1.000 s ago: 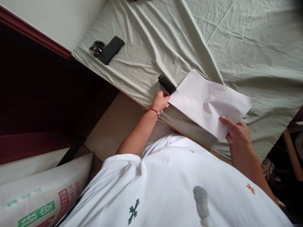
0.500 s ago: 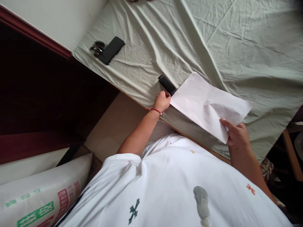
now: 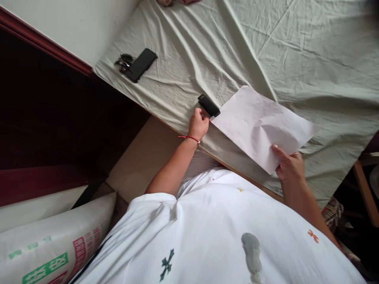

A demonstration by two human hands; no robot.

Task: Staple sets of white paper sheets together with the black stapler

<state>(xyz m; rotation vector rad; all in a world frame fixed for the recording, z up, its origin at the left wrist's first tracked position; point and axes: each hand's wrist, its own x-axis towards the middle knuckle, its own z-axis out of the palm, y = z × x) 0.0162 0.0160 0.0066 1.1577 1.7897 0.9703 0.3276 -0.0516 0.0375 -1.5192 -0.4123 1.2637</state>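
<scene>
Right hand pinches the white paper sheet at its lower corner; left hand, fingers curled, touches the black stapler mid-frame. The one-corner grip could let the sheet slip or crumple.

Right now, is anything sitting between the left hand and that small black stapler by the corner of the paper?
Nothing visible. The left hand is right beside the black stapler, fingers at its near end, only bare sheet around it. The paper, held by the right hand, has its corner at the stapler's other end.

head-worn view, steeply down, close over bed
</scene>
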